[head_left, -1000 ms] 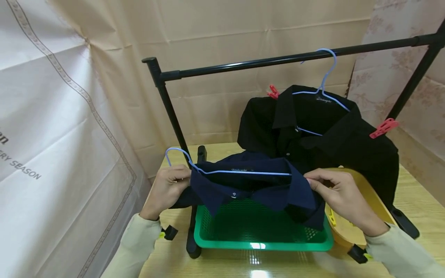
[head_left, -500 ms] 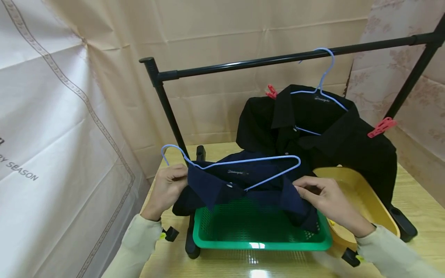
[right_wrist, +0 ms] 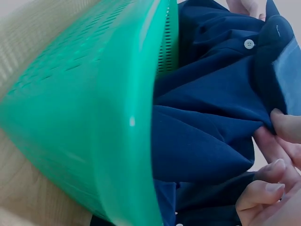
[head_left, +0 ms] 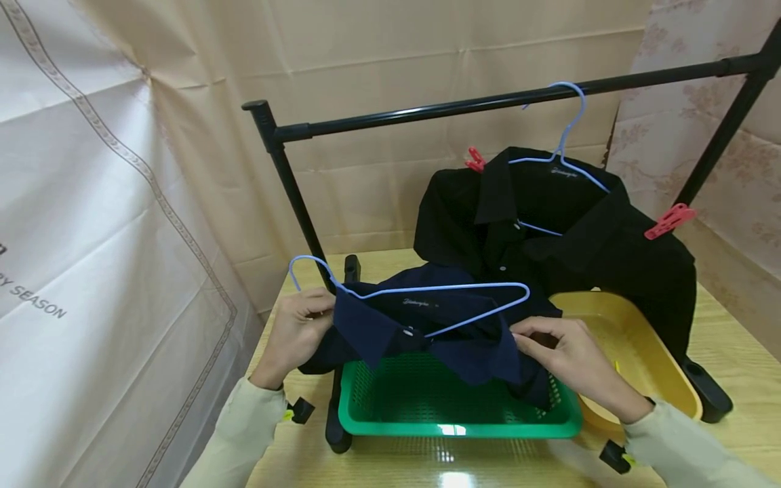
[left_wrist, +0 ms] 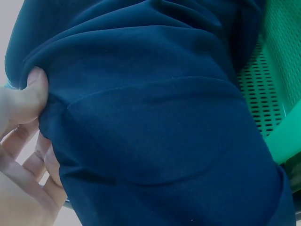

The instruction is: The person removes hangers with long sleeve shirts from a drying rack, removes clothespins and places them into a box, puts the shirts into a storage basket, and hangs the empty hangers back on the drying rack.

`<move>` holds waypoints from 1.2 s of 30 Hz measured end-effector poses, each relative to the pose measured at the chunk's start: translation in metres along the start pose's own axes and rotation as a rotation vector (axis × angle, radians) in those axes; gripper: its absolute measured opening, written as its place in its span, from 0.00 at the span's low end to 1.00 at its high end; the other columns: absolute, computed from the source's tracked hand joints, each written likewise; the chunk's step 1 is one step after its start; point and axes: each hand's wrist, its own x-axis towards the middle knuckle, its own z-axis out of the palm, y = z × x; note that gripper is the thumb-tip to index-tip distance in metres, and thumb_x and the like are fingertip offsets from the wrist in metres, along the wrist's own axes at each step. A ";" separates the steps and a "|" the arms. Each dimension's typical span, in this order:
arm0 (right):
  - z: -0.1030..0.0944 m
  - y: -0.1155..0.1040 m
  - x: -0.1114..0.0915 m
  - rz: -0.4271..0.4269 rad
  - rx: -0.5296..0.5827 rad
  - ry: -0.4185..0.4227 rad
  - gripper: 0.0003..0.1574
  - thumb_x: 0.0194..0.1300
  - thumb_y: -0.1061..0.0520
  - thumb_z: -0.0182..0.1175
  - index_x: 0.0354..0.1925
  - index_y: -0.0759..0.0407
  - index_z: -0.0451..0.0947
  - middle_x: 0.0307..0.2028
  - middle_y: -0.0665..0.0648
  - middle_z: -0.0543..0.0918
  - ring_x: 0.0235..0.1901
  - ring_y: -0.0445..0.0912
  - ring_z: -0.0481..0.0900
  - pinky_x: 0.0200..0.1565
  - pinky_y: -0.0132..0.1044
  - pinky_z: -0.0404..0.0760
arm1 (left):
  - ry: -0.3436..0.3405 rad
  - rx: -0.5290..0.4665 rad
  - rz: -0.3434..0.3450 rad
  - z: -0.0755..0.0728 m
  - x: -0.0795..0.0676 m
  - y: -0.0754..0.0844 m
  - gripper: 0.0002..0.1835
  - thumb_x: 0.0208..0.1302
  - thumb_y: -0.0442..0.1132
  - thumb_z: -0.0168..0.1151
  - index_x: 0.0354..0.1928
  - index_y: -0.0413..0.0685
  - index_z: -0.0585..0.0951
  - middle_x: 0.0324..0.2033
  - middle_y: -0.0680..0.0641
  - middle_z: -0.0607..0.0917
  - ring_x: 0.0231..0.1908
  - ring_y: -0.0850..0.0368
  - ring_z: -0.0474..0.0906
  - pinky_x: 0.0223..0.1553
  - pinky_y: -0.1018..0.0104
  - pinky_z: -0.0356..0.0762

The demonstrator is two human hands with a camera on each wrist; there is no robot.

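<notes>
A navy shirt [head_left: 369, 325] is stretched between both hands over a green basket [head_left: 457, 429]. A blue hanger [head_left: 451, 287] lies partly in its collar: the left end is inside the shirt, while the right end shows outside over the neckline. My left hand [head_left: 299, 335] pinches the shirt by the left of the collar, just under the hanger's hook. At the right of the collar my right hand [head_left: 564, 352] pinches the cloth between thumb and finger. In the right wrist view, a white button [right_wrist: 249, 44] shows on the shirt front.
Behind, a black shirt [head_left: 549, 257] hangs on a blue hanger from a black rack bar [head_left: 427, 112], with a red clothespin [head_left: 670, 221] on one shoulder and another red clothespin [head_left: 475, 160] opposite. A yellow tray [head_left: 634, 332] stands right of the basket on the wooden table [head_left: 287, 447].
The hanger's right end has come out of the collar into view above the neckline. My right hand has shifted left with the collar; my left hand stays nearly in place.
</notes>
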 end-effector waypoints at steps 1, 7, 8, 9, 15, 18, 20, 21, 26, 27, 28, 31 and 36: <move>0.001 0.001 0.000 0.003 -0.008 -0.005 0.08 0.63 0.56 0.64 0.37 0.40 0.84 0.34 0.40 0.84 0.26 0.40 0.77 0.26 0.33 0.76 | -0.003 0.006 0.004 0.000 0.000 0.000 0.14 0.56 0.17 0.60 0.31 0.41 0.88 0.28 0.49 0.85 0.32 0.58 0.82 0.35 0.70 0.78; 0.005 0.008 0.001 -0.003 -0.044 -0.066 0.08 0.63 0.55 0.64 0.37 0.38 0.84 0.33 0.41 0.84 0.25 0.39 0.74 0.25 0.32 0.74 | -0.012 0.039 0.035 0.004 -0.002 -0.001 0.14 0.54 0.16 0.60 0.31 0.40 0.88 0.28 0.49 0.85 0.30 0.59 0.81 0.33 0.72 0.77; 0.006 0.009 0.001 -0.008 -0.051 -0.076 0.08 0.63 0.55 0.64 0.37 0.38 0.84 0.32 0.41 0.83 0.24 0.38 0.74 0.25 0.31 0.73 | -0.014 0.039 0.038 0.005 -0.002 -0.001 0.15 0.54 0.16 0.60 0.31 0.40 0.88 0.27 0.49 0.85 0.30 0.59 0.81 0.32 0.72 0.76; 0.007 0.009 0.001 -0.012 -0.059 -0.086 0.09 0.63 0.55 0.65 0.37 0.38 0.83 0.32 0.41 0.83 0.23 0.38 0.73 0.24 0.31 0.72 | -0.016 0.040 0.039 0.005 -0.002 -0.001 0.15 0.53 0.15 0.60 0.31 0.40 0.88 0.27 0.49 0.84 0.29 0.60 0.80 0.32 0.72 0.76; 0.008 0.008 0.003 -0.055 -0.134 -0.123 0.15 0.60 0.59 0.67 0.42 0.39 0.82 0.28 0.38 0.78 0.19 0.36 0.68 0.21 0.30 0.68 | -0.031 0.038 0.058 0.007 -0.001 -0.003 0.16 0.53 0.15 0.60 0.29 0.43 0.87 0.27 0.50 0.84 0.28 0.59 0.80 0.31 0.73 0.75; 0.006 0.007 0.006 -0.091 -0.136 -0.125 0.16 0.61 0.63 0.64 0.43 0.44 0.82 0.28 0.40 0.78 0.20 0.35 0.68 0.21 0.29 0.68 | -0.039 0.039 0.064 0.008 -0.001 -0.004 0.15 0.53 0.16 0.61 0.30 0.43 0.87 0.27 0.50 0.84 0.28 0.59 0.80 0.31 0.73 0.76; 0.002 0.006 0.008 -0.097 -0.116 -0.099 0.16 0.63 0.66 0.61 0.44 0.46 0.82 0.30 0.42 0.80 0.19 0.35 0.67 0.21 0.29 0.68 | -0.042 0.040 0.058 0.008 0.000 -0.004 0.15 0.53 0.17 0.61 0.30 0.43 0.87 0.27 0.50 0.84 0.28 0.59 0.80 0.32 0.72 0.76; -0.001 0.006 0.009 -0.092 -0.096 -0.078 0.16 0.64 0.67 0.59 0.43 0.47 0.82 0.31 0.43 0.81 0.18 0.36 0.66 0.20 0.30 0.68 | -0.044 0.040 0.053 0.008 0.000 -0.004 0.14 0.53 0.17 0.61 0.30 0.43 0.87 0.27 0.50 0.84 0.29 0.59 0.80 0.32 0.72 0.76; -0.026 -0.007 0.011 0.013 0.038 0.048 0.15 0.72 0.64 0.49 0.47 0.51 0.80 0.34 0.50 0.81 0.12 0.41 0.61 0.13 0.33 0.63 | -0.054 0.052 0.026 0.010 0.001 -0.001 0.14 0.53 0.17 0.61 0.30 0.42 0.88 0.27 0.51 0.84 0.29 0.60 0.80 0.32 0.71 0.76; -0.032 -0.009 0.012 0.027 0.063 0.075 0.15 0.73 0.64 0.47 0.48 0.53 0.80 0.35 0.52 0.81 0.12 0.42 0.63 0.13 0.34 0.62 | -0.058 0.055 0.022 0.010 0.001 -0.005 0.14 0.54 0.17 0.61 0.31 0.43 0.88 0.28 0.51 0.84 0.29 0.60 0.80 0.32 0.71 0.77; -0.037 -0.012 0.013 0.032 0.082 0.101 0.16 0.74 0.63 0.46 0.49 0.54 0.79 0.35 0.52 0.80 0.13 0.43 0.64 0.13 0.35 0.62 | -0.059 0.060 0.020 0.010 0.001 -0.005 0.14 0.53 0.17 0.61 0.31 0.43 0.88 0.28 0.51 0.85 0.29 0.60 0.80 0.32 0.71 0.77; -0.050 -0.026 0.017 -0.021 0.089 0.175 0.17 0.74 0.65 0.44 0.49 0.59 0.79 0.35 0.53 0.80 0.18 0.43 0.67 0.17 0.36 0.63 | -0.058 0.067 0.021 0.011 0.000 -0.007 0.14 0.53 0.17 0.61 0.31 0.43 0.88 0.28 0.51 0.85 0.29 0.60 0.80 0.32 0.70 0.77; -0.055 -0.039 0.022 -0.206 -0.070 0.247 0.15 0.67 0.68 0.55 0.45 0.55 0.83 0.30 0.49 0.79 0.21 0.37 0.64 0.22 0.30 0.61 | -0.072 0.054 0.023 0.013 0.002 -0.003 0.13 0.54 0.18 0.62 0.32 0.42 0.88 0.28 0.51 0.85 0.30 0.61 0.81 0.32 0.69 0.78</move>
